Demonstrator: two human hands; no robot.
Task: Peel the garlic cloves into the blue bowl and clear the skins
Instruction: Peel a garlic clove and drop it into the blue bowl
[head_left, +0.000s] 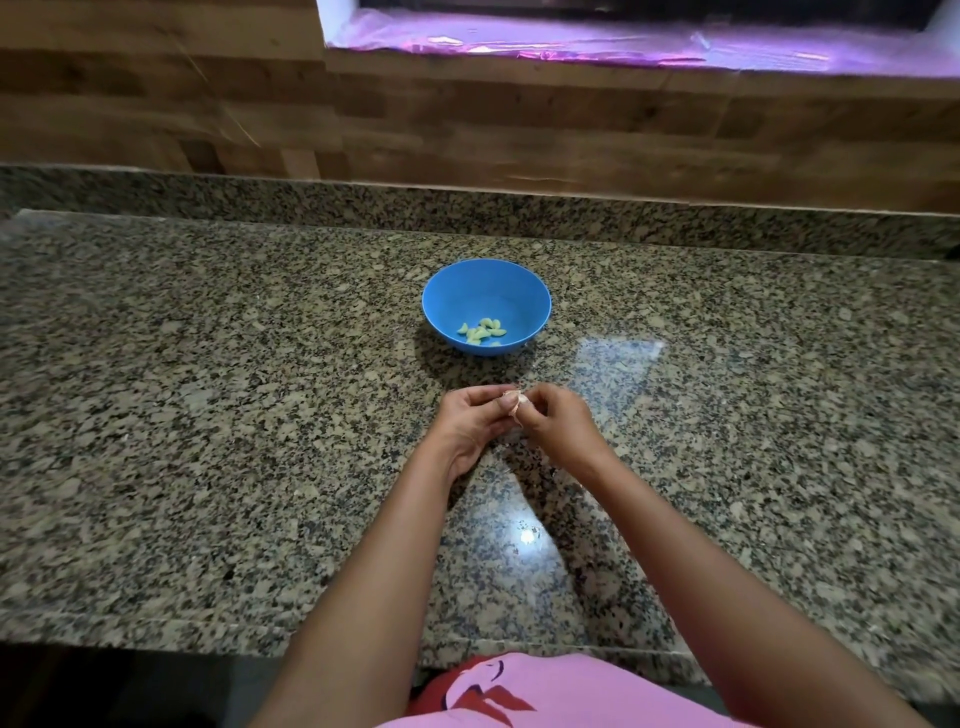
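A blue bowl (485, 291) stands on the granite counter, with several pale peeled garlic cloves (483, 331) lying at its bottom. Just in front of the bowl both hands meet over the counter. My left hand (475, 423) holds an unpeeled garlic clove (514, 401) with pinkish skin between curled fingers. My right hand (558, 423) pinches the same clove from the right side. Most of the clove is hidden by the fingers.
The speckled granite counter (208, 395) runs left and right, with a raised granite ledge (519, 213) and a wooden wall behind. A window sill with purple-lit film (597, 41) is at the top. The counter's front edge (156, 629) is near my body.
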